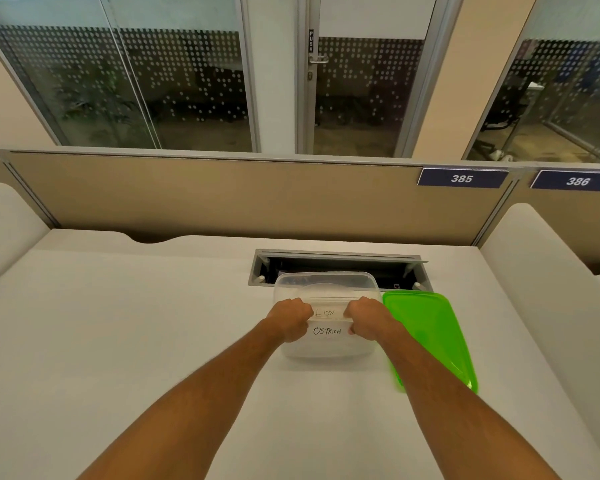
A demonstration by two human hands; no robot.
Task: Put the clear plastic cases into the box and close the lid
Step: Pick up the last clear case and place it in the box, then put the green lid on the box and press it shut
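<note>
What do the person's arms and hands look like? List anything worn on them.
Both forearms are bare as far up as the picture shows: no sleeves in view. The left hand and right hand wear no gloves. No watch, bracelet or band shows at either wrist, and no ring can be made out. There are no markings, straps or cables on them.

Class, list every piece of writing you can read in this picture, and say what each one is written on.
"LION": handwritten label on the upper clear case, held between both hands.
"OSTRICH": handwritten label on the lower clear case.
"385": dark number plate on the desk partition.
"386": second number plate, further right.
"PUSH": vertical sign on the glass door.
Nothing readable on the green lid or the clear box.
</note>
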